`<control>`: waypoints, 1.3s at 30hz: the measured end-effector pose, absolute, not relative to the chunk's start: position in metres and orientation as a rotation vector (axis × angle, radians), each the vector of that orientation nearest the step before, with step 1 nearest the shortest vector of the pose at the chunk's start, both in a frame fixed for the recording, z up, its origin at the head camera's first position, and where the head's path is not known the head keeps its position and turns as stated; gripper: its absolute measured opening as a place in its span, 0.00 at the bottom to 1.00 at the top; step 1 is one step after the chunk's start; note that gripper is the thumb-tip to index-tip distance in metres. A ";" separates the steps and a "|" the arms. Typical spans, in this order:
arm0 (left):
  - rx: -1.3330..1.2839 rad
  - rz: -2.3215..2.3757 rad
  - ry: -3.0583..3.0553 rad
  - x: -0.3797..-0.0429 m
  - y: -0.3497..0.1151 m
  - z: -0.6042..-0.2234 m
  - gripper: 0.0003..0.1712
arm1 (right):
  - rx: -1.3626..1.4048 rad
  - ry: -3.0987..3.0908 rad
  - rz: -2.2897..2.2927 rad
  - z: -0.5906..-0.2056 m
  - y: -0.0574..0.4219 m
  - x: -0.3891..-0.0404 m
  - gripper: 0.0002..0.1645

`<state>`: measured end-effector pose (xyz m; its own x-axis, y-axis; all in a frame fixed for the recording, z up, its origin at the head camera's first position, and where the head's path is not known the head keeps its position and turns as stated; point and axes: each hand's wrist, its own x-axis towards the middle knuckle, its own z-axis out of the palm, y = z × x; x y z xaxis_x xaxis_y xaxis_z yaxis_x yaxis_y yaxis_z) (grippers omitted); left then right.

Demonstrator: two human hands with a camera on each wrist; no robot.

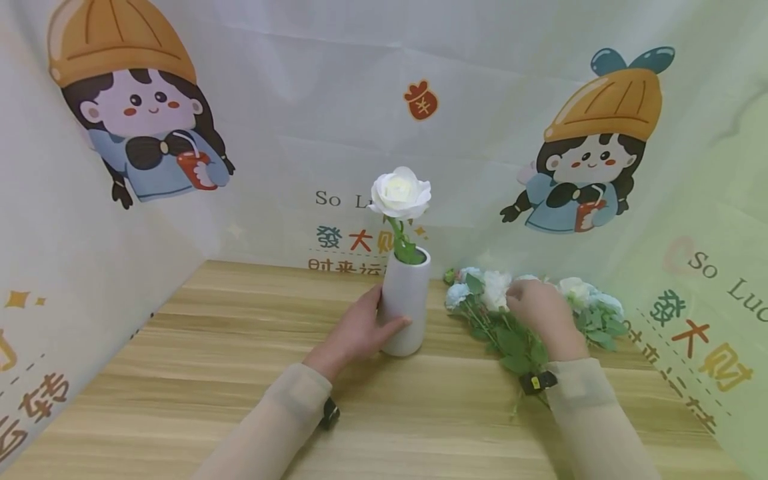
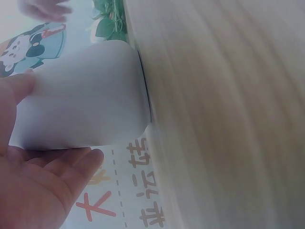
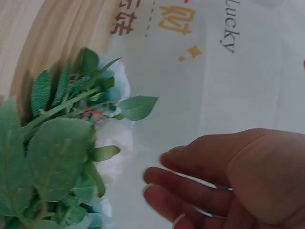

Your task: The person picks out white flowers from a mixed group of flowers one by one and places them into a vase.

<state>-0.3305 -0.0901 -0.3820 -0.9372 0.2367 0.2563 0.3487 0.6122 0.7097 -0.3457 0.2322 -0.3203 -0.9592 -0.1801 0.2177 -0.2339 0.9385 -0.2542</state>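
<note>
My left hand (image 1: 360,328) grips a white vase (image 1: 407,303) that stands on the wooden table, thumb across its front. In the left wrist view the thumb and fingers lie on opposite sides of the vase (image 2: 90,95). A single white rose (image 1: 401,193) rises from the vase mouth, its lower stem hidden inside. Over a pile of artificial flowers (image 1: 510,343) on the right hovers my right hand (image 1: 540,310). In the right wrist view, the right hand (image 3: 214,179) has loosely bent fingers with nothing between them, apart from the green leaves (image 3: 59,152) and pale blooms.
The wooden table (image 1: 228,360) meets a printed cloth backdrop (image 1: 288,100) at the back and on both sides. White and pale blue flower heads (image 1: 576,293) lie towards the backdrop, with stems pointing to the front. A dark wrist strap (image 1: 539,382) sits at the right sleeve.
</note>
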 end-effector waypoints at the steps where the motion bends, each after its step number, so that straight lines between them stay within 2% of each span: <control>1: -0.491 -1.230 -2.698 -0.331 -0.090 -0.382 0.48 | 0.320 -2.924 0.393 -0.323 0.234 -0.348 0.19; 5: -0.490 -1.222 -2.700 -0.331 -0.090 -0.384 0.48 | 0.325 -3.029 0.347 -0.335 0.242 -0.354 0.26; 13: -0.498 -1.216 -2.693 -0.332 -0.091 -0.385 0.47 | 0.182 -3.219 0.273 -0.351 0.247 -0.359 0.16; 23: -0.490 -1.219 -2.696 -0.332 -0.090 -0.383 0.48 | 0.079 -3.284 0.390 -0.357 0.249 -0.360 0.21; 31: -0.487 -1.208 -2.691 -0.331 -0.090 -0.383 0.47 | 0.053 -3.228 0.429 -0.350 0.252 -0.360 0.17; 39: -0.494 -1.211 -2.693 -0.331 -0.089 -0.383 0.47 | 0.134 -3.035 0.540 -0.325 0.248 -0.348 0.23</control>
